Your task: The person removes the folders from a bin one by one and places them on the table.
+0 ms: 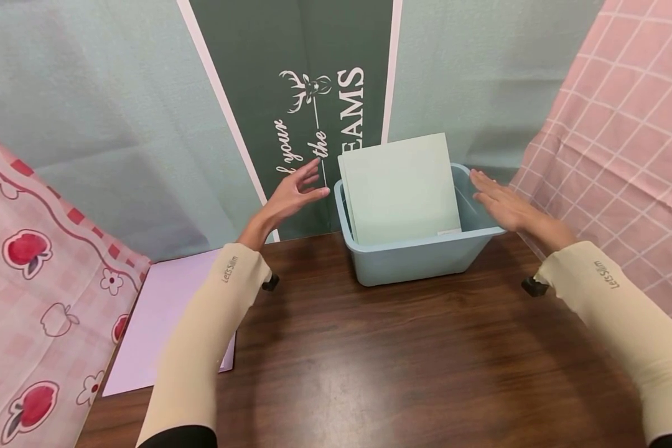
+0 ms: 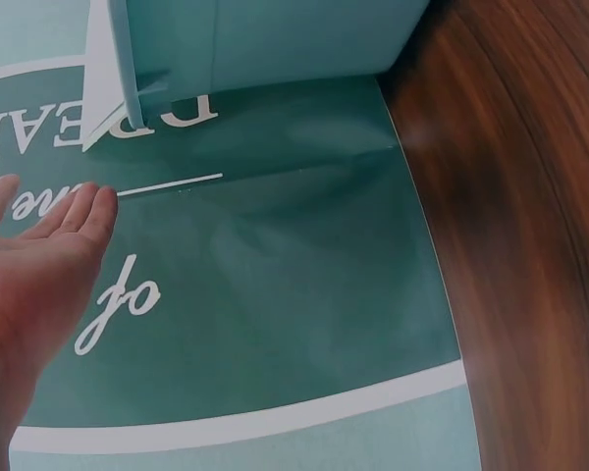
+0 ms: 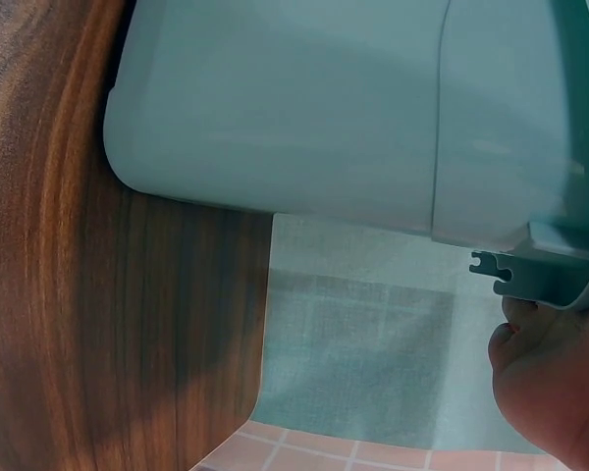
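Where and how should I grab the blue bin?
Probably by the rim at its left and right ends, left hand coming from the left, right hand from the right. The bin narrows toward its base, and the rim juts outward, offering fingers a lip.

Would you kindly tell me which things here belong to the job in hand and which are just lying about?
Likely part of the job:
- blue bin, between the left hand and right hand
- pale green boards, leaning in it

Seemingly just there:
- lilac folder, away on the table's left
- apple-print cloth
- pink grid cloth
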`<state>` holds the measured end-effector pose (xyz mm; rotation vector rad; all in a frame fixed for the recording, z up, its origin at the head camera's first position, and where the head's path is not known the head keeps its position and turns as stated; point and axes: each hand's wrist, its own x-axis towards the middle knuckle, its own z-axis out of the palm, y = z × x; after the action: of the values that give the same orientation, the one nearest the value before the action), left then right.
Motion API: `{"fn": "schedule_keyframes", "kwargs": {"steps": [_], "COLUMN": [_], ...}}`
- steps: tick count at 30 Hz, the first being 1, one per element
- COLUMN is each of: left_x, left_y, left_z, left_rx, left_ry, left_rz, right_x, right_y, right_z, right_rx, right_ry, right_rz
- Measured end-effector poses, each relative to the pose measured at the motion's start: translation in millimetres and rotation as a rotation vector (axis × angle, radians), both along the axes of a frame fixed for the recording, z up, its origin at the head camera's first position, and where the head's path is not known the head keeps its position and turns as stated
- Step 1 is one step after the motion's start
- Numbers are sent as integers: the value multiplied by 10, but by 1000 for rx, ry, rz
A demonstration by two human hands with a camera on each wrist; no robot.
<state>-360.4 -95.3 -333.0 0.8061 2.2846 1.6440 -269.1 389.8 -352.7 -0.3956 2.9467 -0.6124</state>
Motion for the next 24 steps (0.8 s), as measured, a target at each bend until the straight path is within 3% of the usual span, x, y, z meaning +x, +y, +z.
{"fn": "schedule_keyframes", "kwargs": {"steps": [14,24], "left_x": [-130,-194], "left_y": [192,314], "left_z": [-1,-7], "left_rx": [7,13], "left_ry": [-8,-56], "left_rz": [7,3], "right_x": [-2,6], "right_y": [-10,-12], "right_z": [10,7], "right_rx": [12,3], "right_ry": [-4,-2], "right_rz": [-8,-9]}}
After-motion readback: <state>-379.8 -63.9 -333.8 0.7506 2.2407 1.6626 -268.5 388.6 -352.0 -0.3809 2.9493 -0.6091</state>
